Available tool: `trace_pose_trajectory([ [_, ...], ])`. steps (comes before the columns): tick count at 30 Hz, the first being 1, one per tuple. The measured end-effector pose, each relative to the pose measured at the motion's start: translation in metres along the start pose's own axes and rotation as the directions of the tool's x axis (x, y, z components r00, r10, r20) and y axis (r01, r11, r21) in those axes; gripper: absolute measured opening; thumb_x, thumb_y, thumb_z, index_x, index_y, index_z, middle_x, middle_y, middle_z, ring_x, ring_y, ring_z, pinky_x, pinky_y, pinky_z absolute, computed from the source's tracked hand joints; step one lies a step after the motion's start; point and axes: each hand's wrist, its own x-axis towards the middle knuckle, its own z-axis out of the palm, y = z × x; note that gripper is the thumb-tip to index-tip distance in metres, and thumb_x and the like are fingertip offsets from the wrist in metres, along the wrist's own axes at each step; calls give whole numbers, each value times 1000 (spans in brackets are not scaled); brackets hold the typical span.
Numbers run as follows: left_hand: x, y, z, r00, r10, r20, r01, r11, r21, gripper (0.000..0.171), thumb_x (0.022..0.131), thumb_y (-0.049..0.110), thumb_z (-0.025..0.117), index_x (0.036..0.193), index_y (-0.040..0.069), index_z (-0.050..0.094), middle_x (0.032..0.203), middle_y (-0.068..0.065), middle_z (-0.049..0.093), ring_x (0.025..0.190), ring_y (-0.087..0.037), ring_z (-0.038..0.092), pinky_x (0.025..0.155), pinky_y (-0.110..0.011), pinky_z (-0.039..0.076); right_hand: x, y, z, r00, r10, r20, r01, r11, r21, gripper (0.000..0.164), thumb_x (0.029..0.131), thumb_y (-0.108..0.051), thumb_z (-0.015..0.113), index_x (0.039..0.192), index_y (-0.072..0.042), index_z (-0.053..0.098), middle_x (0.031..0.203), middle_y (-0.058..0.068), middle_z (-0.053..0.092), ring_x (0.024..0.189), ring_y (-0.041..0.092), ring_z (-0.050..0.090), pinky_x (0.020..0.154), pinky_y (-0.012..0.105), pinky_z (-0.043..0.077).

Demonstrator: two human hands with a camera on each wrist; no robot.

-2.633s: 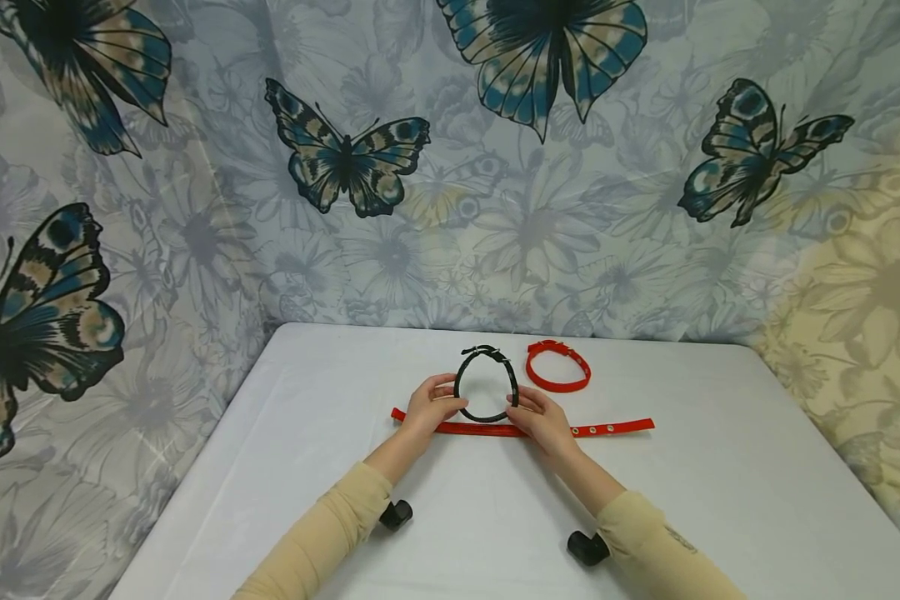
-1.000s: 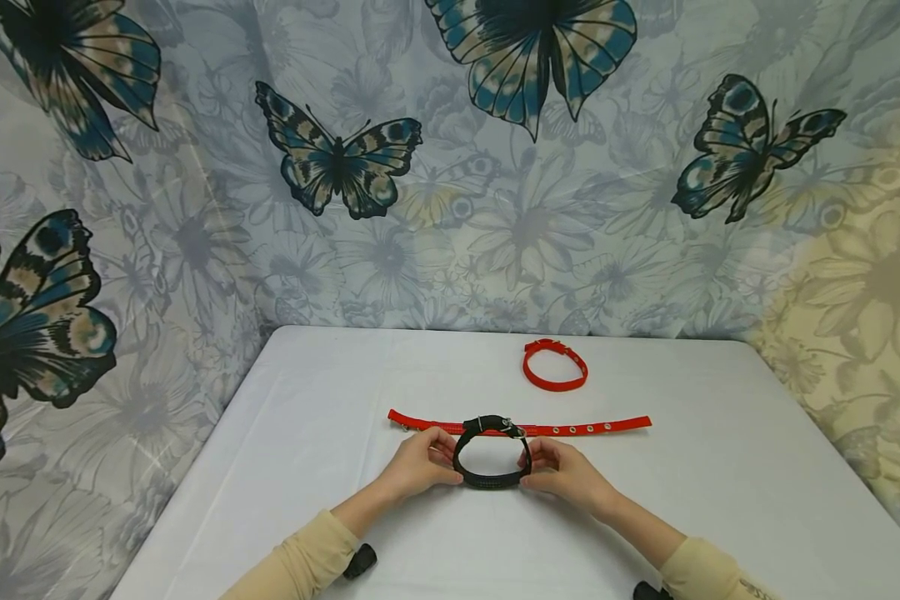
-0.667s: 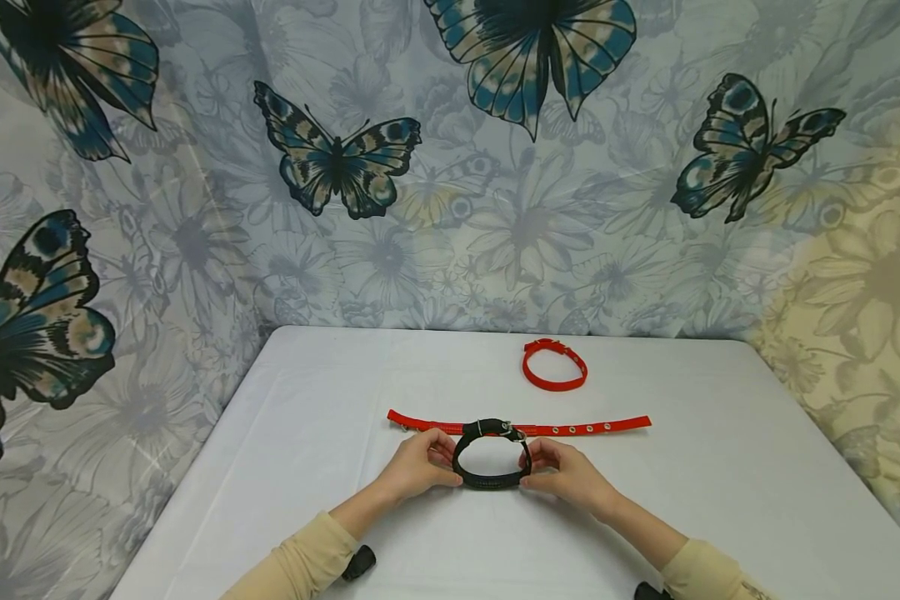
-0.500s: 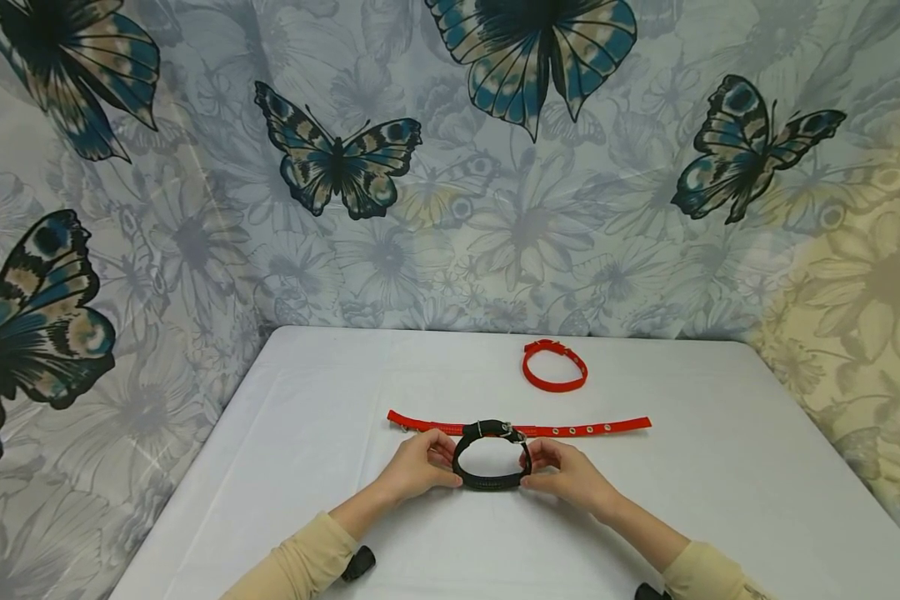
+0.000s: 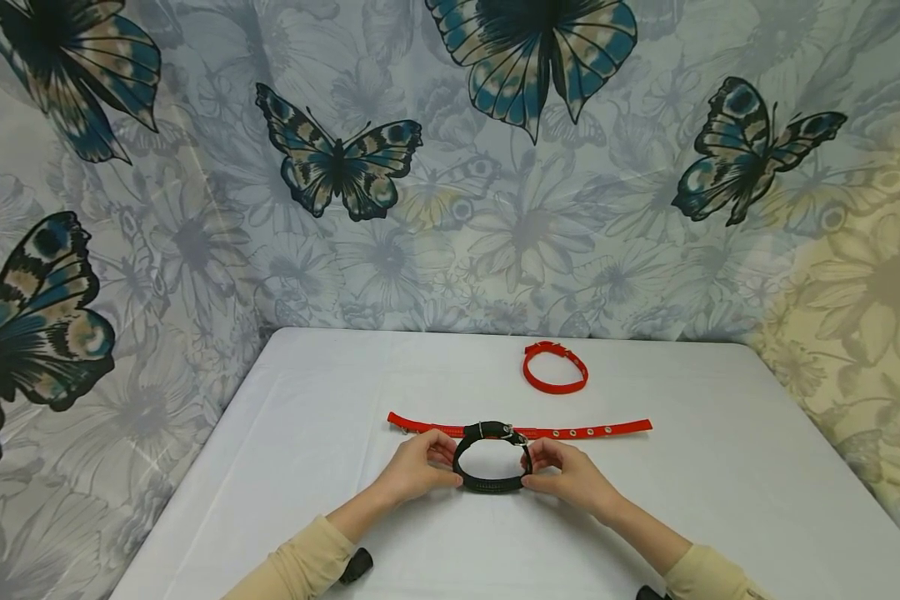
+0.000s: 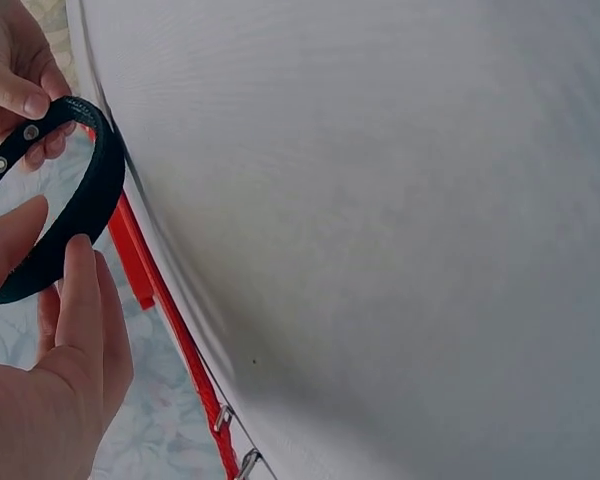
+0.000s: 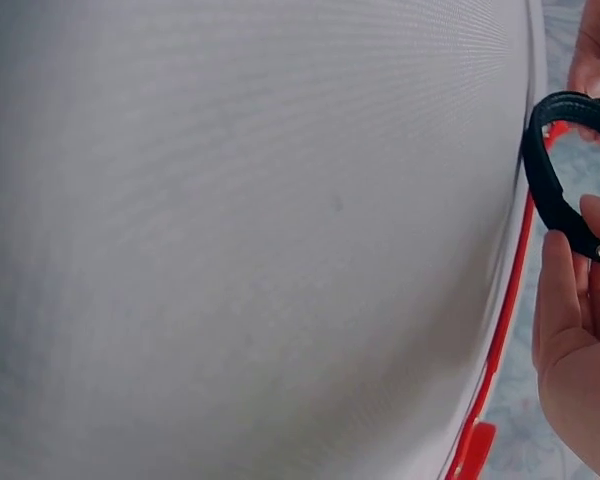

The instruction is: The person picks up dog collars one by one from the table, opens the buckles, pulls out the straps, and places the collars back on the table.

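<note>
In the head view a black pet collar (image 5: 492, 485), buckled into a loop, is held between both hands near the middle of the white table. My left hand (image 5: 416, 468) pinches its left side between thumb and fingers; my right hand (image 5: 570, 477) pinches the right side. The buckle with its metal ring lies on the far side of the loop. Eyelets show along the black collar (image 6: 98, 190) in the left wrist view. Just beyond it, a red collar (image 5: 600, 431) lies stretched out sideways, partly covered by the black one.
A second red collar (image 5: 555, 387), closed into a loop, lies farther back to the right on the table (image 5: 450, 542). Behind the table hangs a butterfly-patterned cloth (image 5: 450, 250). A dark wrist device (image 5: 357, 566) shows below the left sleeve.
Since the oldest frame, both hands have drawn the black collar toward the person and tipped it flatter, uncovering more of the stretched red collar. Over the last second they have hardly moved.
</note>
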Motion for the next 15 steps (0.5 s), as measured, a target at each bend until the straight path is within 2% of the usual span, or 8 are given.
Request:
trace_pose_trajectory([
  [5,0,0,-1,999,37,-4,-37,999,-2,32,74,4,82,101,5,63,94,-1,67,87,-14,66,80,-25,49,1,2,-1,1000,-1,5,1,1000,-16,27,81,-12,79,102,-6,63,97,6,65,91,20,59,80,28,46],
  [10,1,-1,-2,999,36,-1,-36,999,-10,31,74,4,82,99,5,63,94,0,67,86,-14,66,76,-23,49,2,7,-1,1000,-8,13,9,1000,-30,25,82,-11,77,102,-6,63,99,8,66,91,20,59,80,28,46],
  [15,1,-2,-2,999,33,3,-33,999,-17,31,75,4,82,99,5,63,94,0,67,86,-14,66,77,-24,49,3,6,-2,1000,-22,-2,22,999,-42,27,82,-14,78,104,-6,64,99,7,67,93,20,60,84,35,47],
])
